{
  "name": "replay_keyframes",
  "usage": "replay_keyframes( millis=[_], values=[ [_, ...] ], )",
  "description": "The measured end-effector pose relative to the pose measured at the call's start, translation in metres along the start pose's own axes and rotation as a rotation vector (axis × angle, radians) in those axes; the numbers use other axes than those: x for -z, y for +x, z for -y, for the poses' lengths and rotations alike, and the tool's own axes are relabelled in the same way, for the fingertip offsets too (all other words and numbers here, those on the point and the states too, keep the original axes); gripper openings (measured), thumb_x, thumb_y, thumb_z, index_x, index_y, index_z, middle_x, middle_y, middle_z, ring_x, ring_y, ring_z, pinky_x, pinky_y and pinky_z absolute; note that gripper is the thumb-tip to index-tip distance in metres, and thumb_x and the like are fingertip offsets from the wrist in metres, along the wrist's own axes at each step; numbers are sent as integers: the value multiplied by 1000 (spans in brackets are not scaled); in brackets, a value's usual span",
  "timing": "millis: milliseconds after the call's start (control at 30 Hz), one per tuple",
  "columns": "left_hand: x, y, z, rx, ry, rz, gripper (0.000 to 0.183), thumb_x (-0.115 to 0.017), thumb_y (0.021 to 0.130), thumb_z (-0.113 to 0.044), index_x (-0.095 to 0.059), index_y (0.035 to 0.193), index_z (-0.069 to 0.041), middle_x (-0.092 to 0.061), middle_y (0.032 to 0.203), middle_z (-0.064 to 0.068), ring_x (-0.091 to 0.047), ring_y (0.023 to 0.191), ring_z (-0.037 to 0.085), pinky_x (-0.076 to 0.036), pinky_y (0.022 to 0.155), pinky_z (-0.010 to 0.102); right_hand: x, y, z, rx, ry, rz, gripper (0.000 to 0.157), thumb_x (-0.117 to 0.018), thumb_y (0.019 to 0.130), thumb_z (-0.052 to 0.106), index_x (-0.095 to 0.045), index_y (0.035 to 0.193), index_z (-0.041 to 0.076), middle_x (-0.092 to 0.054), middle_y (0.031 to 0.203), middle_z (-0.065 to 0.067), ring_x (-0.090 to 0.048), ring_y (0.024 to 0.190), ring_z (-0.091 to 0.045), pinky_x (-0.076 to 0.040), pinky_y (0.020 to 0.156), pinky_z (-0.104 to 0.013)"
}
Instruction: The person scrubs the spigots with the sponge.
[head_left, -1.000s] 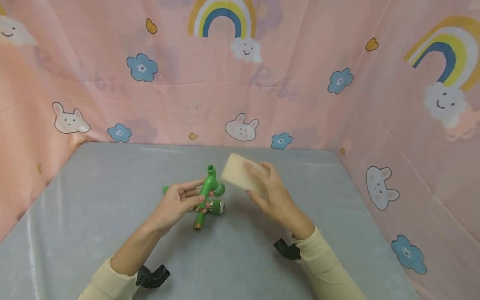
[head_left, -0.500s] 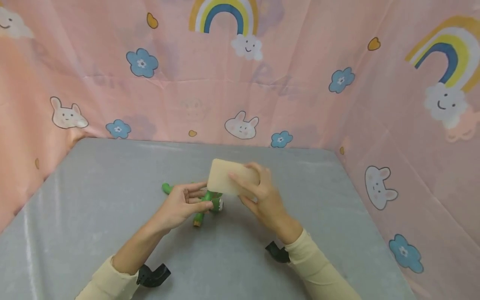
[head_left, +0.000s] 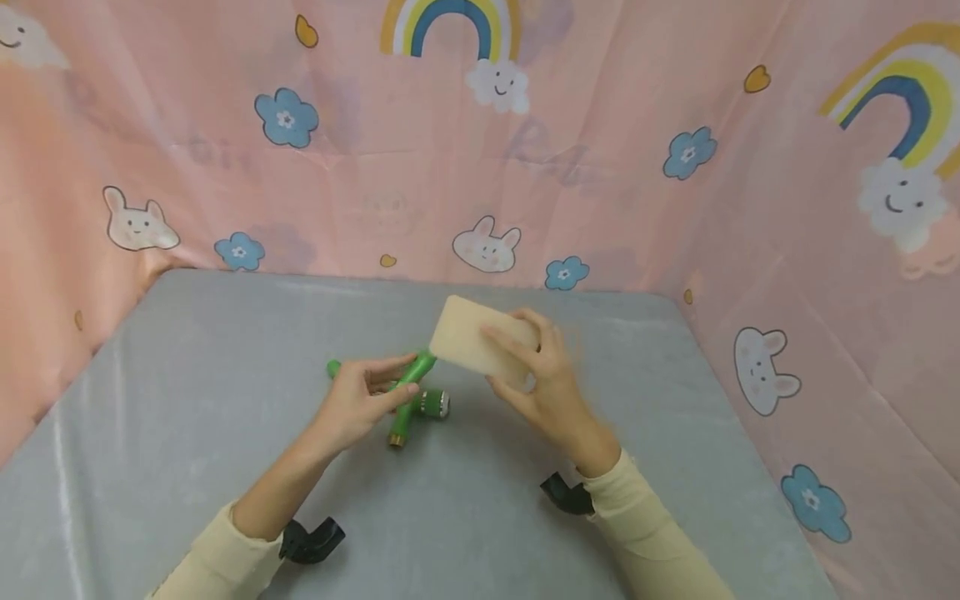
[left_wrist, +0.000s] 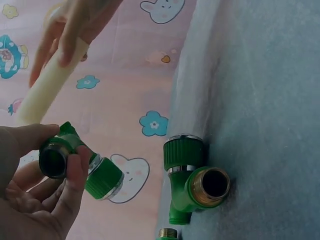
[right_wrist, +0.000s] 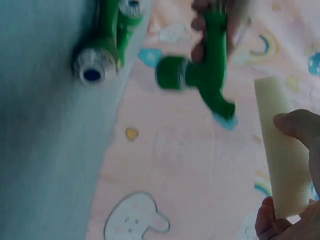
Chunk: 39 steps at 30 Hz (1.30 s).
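Note:
A green plastic tap point(head_left: 417, 369) with a brass threaded end is gripped between the thumb and fingers of my left hand point(head_left: 352, 408), held above the table. Its ribbed knob point(left_wrist: 104, 178) shows in the left wrist view, and its curved spout points toward the sponge. My right hand point(head_left: 546, 387) holds a cream rectangular sponge point(head_left: 467, 335) by its right end, thumb on one face and fingers on the other. In the head view the sponge's lower left corner overlaps the spout tip; in the right wrist view a gap shows between sponge point(right_wrist: 280, 150) and tap point(right_wrist: 215, 65).
Below the left hand, another green tap point(left_wrist: 182, 175) lies on the grey cloth-covered table point(head_left: 225, 333). A further green piece point(head_left: 333, 367) shows behind the left hand. Pink patterned curtains point(head_left: 420, 183) stand at the back and sides. Black camera mounts point(head_left: 311, 542) jut from both wrists.
My right hand brought the sponge left across the tap, then drew it back up and right. My left hand has turned the tap, so its knob no longer shows in the head view.

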<state>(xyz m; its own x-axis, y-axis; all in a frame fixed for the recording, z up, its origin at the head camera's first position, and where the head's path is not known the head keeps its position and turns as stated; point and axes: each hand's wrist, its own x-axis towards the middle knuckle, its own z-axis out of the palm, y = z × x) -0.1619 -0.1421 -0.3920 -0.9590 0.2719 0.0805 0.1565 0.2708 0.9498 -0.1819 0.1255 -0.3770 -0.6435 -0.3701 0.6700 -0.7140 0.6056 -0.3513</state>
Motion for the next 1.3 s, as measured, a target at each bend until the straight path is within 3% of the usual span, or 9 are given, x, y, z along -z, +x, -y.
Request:
replay_keyframes(
  millis=[67, 133, 367, 533, 633, 767, 867, 1067, 1300],
  values=[
    [-2, 1, 0, -34, 60, -32, 43, -70, 95, -8, -60, 135, 4, -67, 129, 25, -69, 113, 39, -62, 85, 41, -4, -1, 5, 24, -19, 60, 56, -83, 80, 9, -67, 133, 17, -49, 138, -22, -48, 113, -41, -51, 89, -51],
    [-4, 1, -1, -48, 94, -67, 39, -71, 93, -6, -64, 131, 4, -68, 128, 23, -71, 112, 35, -62, 85, 36, -8, -2, 9, 27, -58, 102, 57, -84, 79, 9, -67, 133, 19, -50, 137, -21, -49, 112, -40, -53, 89, -50],
    [-4, 2, -2, 13, 77, -148, 30, -71, 91, 0, -70, 120, 4, -72, 118, 24, -69, 82, 17, -52, 60, 16, -2, -1, 5, -88, -117, 118, 61, -85, 74, 2, -70, 130, 21, -52, 135, -21, -49, 110, -40, -56, 85, -52],
    [-2, 2, -1, 2, 109, -176, 25, -71, 91, 1, -72, 116, 3, -75, 111, 23, -62, 76, 13, -48, 57, 17, 14, 0, -2, -204, -68, 140, 58, -81, 79, 3, -68, 133, 19, -47, 140, -23, -47, 120, -43, -56, 84, -55],
    [-3, 1, -2, -1, 143, -199, 22, -71, 92, -1, -74, 114, 1, -75, 108, 20, -61, 74, 13, -47, 56, 18, 20, 1, -4, -246, 19, 130, 57, -79, 81, 4, -66, 135, 17, -45, 142, -21, -46, 123, -41, -54, 84, -52],
    [-4, 1, -3, -36, 191, -232, 21, -72, 91, -3, -74, 112, -2, -76, 107, 17, -67, 81, 16, -51, 62, 18, 15, 2, 1, -212, 160, 180, 58, -80, 84, 9, -62, 139, 15, -45, 142, -21, -47, 125, -38, -53, 88, -47],
    [-5, 2, -3, -75, 207, -243, 22, -75, 89, -1, -74, 111, -2, -76, 109, 16, -71, 89, 21, -55, 67, 19, 4, 2, 9, -171, 188, 263, 58, -79, 86, 12, -60, 141, 16, -45, 141, -22, -48, 127, -39, -54, 93, -48],
    [-5, 2, 0, -90, 183, -265, 20, -78, 84, 3, -75, 103, -2, -76, 106, 16, -74, 97, 28, -62, 79, 28, 2, -1, 10, -213, 111, 327, 58, -79, 83, 8, -64, 138, 18, -48, 139, -23, -52, 122, -39, -54, 93, -51],
    [1, 4, 6, -76, 115, -268, 25, -81, 81, 2, -72, 104, -1, -75, 107, 16, -73, 98, 24, -57, 76, 18, 21, 0, -6, -304, 35, 411, 57, -76, 85, 11, -62, 140, 21, -46, 143, -24, -54, 119, -40, -54, 91, -51]
  ],
)
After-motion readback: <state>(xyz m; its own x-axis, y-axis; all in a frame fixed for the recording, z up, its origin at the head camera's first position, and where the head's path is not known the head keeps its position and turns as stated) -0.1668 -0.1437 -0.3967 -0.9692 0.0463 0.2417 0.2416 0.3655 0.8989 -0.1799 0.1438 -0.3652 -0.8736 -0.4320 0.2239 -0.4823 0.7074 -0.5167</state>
